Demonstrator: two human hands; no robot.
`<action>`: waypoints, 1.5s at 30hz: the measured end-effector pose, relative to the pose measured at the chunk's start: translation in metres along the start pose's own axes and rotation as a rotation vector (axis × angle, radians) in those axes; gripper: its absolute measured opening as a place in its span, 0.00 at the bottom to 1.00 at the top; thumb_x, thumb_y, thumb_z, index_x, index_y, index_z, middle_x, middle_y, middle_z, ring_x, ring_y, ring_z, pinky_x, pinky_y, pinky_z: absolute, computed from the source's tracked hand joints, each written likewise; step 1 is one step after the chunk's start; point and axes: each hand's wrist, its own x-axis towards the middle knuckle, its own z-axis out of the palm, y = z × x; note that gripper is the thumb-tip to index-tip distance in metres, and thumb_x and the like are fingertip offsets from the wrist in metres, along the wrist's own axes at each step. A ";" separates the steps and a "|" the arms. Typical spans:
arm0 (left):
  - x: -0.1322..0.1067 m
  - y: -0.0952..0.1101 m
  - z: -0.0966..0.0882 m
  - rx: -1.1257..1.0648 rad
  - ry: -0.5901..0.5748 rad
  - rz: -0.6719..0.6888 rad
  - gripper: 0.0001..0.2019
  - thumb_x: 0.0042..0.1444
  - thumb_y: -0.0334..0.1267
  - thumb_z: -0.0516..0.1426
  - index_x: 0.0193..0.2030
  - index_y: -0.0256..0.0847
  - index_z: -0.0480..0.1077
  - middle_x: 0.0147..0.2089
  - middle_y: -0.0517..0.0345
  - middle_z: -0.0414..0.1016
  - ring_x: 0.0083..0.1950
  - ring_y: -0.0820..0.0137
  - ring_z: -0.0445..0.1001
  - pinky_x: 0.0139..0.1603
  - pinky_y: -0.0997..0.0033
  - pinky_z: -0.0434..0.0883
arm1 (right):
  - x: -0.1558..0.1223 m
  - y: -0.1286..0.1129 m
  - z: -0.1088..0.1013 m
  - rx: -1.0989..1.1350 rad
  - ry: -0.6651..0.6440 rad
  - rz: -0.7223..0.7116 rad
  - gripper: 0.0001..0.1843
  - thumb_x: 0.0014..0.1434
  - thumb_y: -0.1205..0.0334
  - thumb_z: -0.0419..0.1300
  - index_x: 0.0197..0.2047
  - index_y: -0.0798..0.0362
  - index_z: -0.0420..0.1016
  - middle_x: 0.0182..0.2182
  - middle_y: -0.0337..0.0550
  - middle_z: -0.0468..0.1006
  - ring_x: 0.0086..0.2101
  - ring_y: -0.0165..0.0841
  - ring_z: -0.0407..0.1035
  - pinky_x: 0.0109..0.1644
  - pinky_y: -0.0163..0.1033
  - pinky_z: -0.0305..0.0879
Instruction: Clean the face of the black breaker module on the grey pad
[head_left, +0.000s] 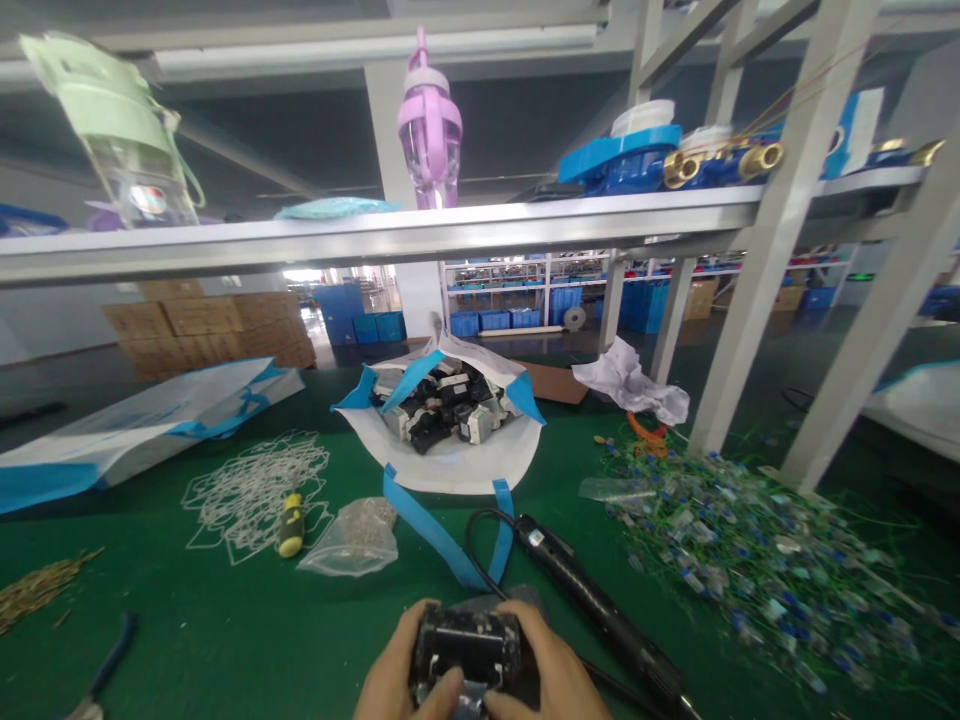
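A small black device (pixel 466 650) is held low at the near edge of the green counter (pixel 225 640), clasped from both sides: the left hand (pixel 394 675) wraps its left flank and the right hand (pixel 551 675) its right, with the fingers of both closed on the casing and the thumbs brought round to its front, a grip that seems meant to keep it steady and turned towards the eyes. Just to the right of the hands a black electric screwdriver (pixel 592 600) is laid on the counter with its cable looped behind it, seemingly kept within easy reach. Straight ahead, a white bag with blue straps (pixel 450 455) is left open and slumped, so that the black and grey units (pixel 442 405) heaped inside are exposed. To the left lie a clear pouch of small parts (pixel 352 540), a yellow-handled screwdriver (pixel 290 525) and a tangle of thin wire (pixel 255 485); blue-handled pliers (pixel 109 665) rest near the left edge. A wide scatter of blue and green seal tags (pixel 750 560) is spread over the right of the counter. On the shelf (pixel 375 235) overhead stand a pink bottle (pixel 429 125) and blue water meters (pixel 645 160).
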 end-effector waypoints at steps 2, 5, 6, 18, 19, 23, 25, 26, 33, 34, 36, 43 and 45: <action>-0.002 0.002 -0.002 0.013 -0.018 0.014 0.27 0.44 0.50 0.54 0.49 0.35 0.60 0.45 0.48 0.71 0.48 0.60 0.68 0.49 0.67 0.66 | -0.002 0.005 0.003 -0.026 0.015 -0.011 0.27 0.40 0.68 0.60 0.47 0.58 0.62 0.44 0.50 0.70 0.45 0.39 0.64 0.50 0.39 0.58; -0.004 0.005 -0.005 -0.007 -0.054 0.053 0.33 0.42 0.54 0.55 0.53 0.36 0.57 0.51 0.47 0.67 0.52 0.59 0.66 0.52 0.65 0.63 | -0.005 0.019 0.008 -0.111 0.057 -0.099 0.28 0.41 0.65 0.61 0.48 0.58 0.62 0.47 0.53 0.68 0.48 0.42 0.61 0.53 0.45 0.56; -0.005 0.006 -0.006 -0.036 -0.047 0.066 0.36 0.41 0.56 0.55 0.54 0.36 0.55 0.52 0.46 0.66 0.53 0.58 0.64 0.53 0.65 0.63 | -0.006 0.024 0.009 -0.144 0.069 -0.175 0.28 0.43 0.63 0.60 0.49 0.57 0.62 0.48 0.54 0.67 0.49 0.43 0.60 0.53 0.46 0.55; -0.016 0.034 -0.003 -0.566 -0.176 -0.081 0.45 0.34 0.60 0.58 0.57 0.37 0.52 0.50 0.46 0.67 0.53 0.52 0.63 0.54 0.56 0.59 | -0.010 0.025 0.003 -0.464 0.330 -0.775 0.36 0.50 0.68 0.53 0.58 0.40 0.42 0.59 0.46 0.48 0.53 0.41 0.53 0.50 0.44 0.60; -0.016 0.036 -0.003 -0.584 -0.178 -0.104 0.43 0.34 0.59 0.59 0.56 0.37 0.55 0.49 0.46 0.68 0.53 0.52 0.63 0.54 0.56 0.59 | -0.010 0.026 0.003 -0.463 0.330 -0.758 0.36 0.50 0.69 0.53 0.58 0.40 0.42 0.59 0.45 0.46 0.53 0.40 0.53 0.50 0.44 0.60; -0.012 0.040 -0.007 -0.599 -0.162 -0.126 0.41 0.33 0.57 0.60 0.52 0.37 0.56 0.48 0.46 0.68 0.51 0.53 0.65 0.52 0.58 0.62 | -0.010 0.030 0.007 -0.449 0.285 -0.660 0.35 0.49 0.75 0.49 0.57 0.43 0.44 0.58 0.47 0.50 0.55 0.39 0.52 0.53 0.45 0.58; -0.011 0.040 -0.008 -0.559 -0.163 -0.090 0.41 0.34 0.58 0.60 0.52 0.36 0.53 0.48 0.46 0.67 0.50 0.55 0.66 0.51 0.60 0.62 | -0.009 0.030 0.009 -0.403 0.225 -0.548 0.32 0.51 0.71 0.50 0.58 0.50 0.44 0.57 0.53 0.54 0.55 0.41 0.52 0.55 0.47 0.55; -0.011 0.040 -0.007 -0.527 -0.158 -0.067 0.41 0.34 0.58 0.59 0.52 0.36 0.52 0.48 0.45 0.66 0.50 0.55 0.66 0.51 0.61 0.63 | -0.009 0.028 0.009 -0.360 0.184 -0.470 0.32 0.51 0.68 0.51 0.58 0.54 0.44 0.56 0.56 0.55 0.55 0.42 0.52 0.56 0.48 0.53; -0.016 0.026 0.004 -0.285 -0.076 0.087 0.41 0.35 0.57 0.58 0.53 0.38 0.47 0.48 0.46 0.66 0.49 0.56 0.66 0.50 0.60 0.64 | -0.009 0.016 0.012 0.096 -0.017 -0.003 0.54 0.33 0.68 0.63 0.61 0.59 0.40 0.58 0.55 0.52 0.56 0.44 0.49 0.58 0.46 0.47; -0.016 0.024 0.004 -0.256 -0.066 0.113 0.41 0.35 0.56 0.58 0.53 0.38 0.47 0.48 0.46 0.66 0.49 0.56 0.66 0.50 0.59 0.64 | -0.009 0.016 0.012 0.147 -0.026 0.008 0.54 0.34 0.68 0.62 0.61 0.59 0.38 0.58 0.55 0.52 0.56 0.43 0.49 0.58 0.46 0.46; -0.015 0.020 0.004 -0.220 -0.076 0.169 0.38 0.36 0.53 0.58 0.53 0.39 0.48 0.49 0.47 0.65 0.49 0.56 0.66 0.49 0.59 0.64 | -0.009 0.017 0.010 0.215 -0.043 0.018 0.53 0.36 0.67 0.61 0.61 0.60 0.35 0.58 0.55 0.51 0.56 0.42 0.49 0.58 0.46 0.46; -0.012 0.018 0.000 -0.036 -0.118 0.194 0.37 0.38 0.42 0.57 0.55 0.37 0.48 0.54 0.45 0.59 0.55 0.57 0.60 0.55 0.58 0.59 | -0.007 0.013 0.007 0.156 -0.025 0.024 0.51 0.36 0.62 0.63 0.59 0.62 0.41 0.55 0.58 0.55 0.54 0.44 0.52 0.57 0.48 0.47; -0.012 0.023 -0.002 -0.021 -0.146 0.137 0.36 0.38 0.38 0.57 0.56 0.37 0.47 0.54 0.46 0.60 0.55 0.58 0.61 0.55 0.60 0.60 | -0.007 0.010 0.008 0.136 0.008 0.037 0.48 0.36 0.64 0.63 0.59 0.59 0.45 0.54 0.56 0.58 0.53 0.44 0.54 0.56 0.48 0.48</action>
